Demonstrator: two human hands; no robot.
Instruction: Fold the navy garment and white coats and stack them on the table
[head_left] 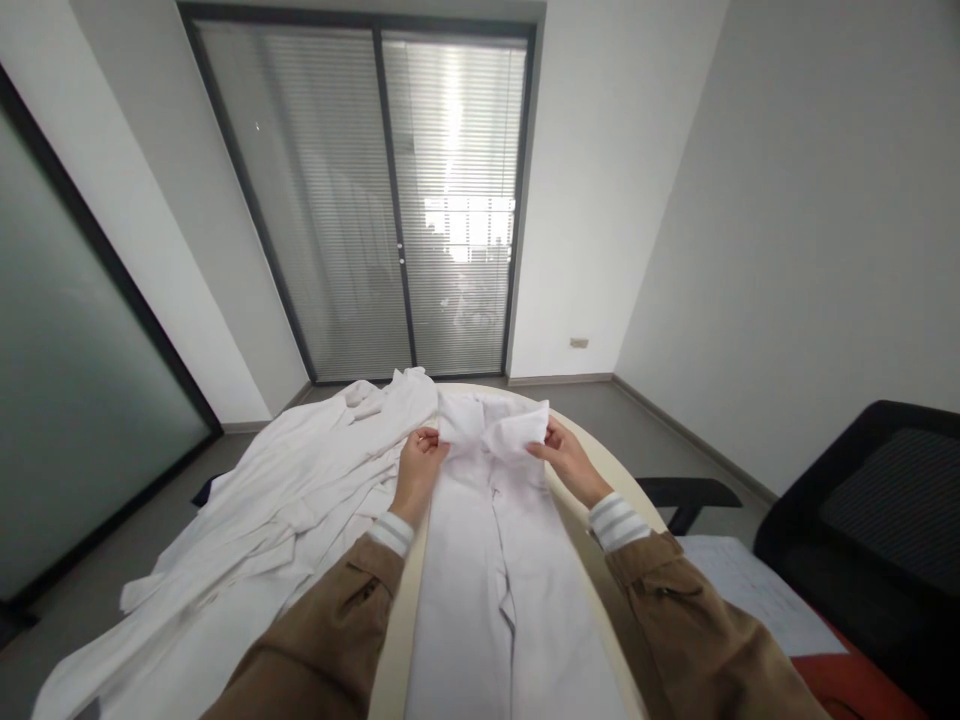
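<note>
A long, narrow white garment (487,540) lies lengthwise on the table in front of me, with a slit-like seam running down its middle. I cannot tell whether it is trousers or a folded coat. My left hand (421,462) pinches the left side of its far end between thumb and fingers. On the opposite side, my right hand (564,455) grips the far right corner, where the cloth is lifted and turned over a little. The near end runs out of the picture at the bottom.
A heap of white clothes (300,520) covers the table's left side and hangs over it. The pale round table's edge (600,455) shows at right. A black office chair (862,510) stands there, with papers (750,590) on a red surface (862,685). Blinds-covered glass doors (457,200) are behind.
</note>
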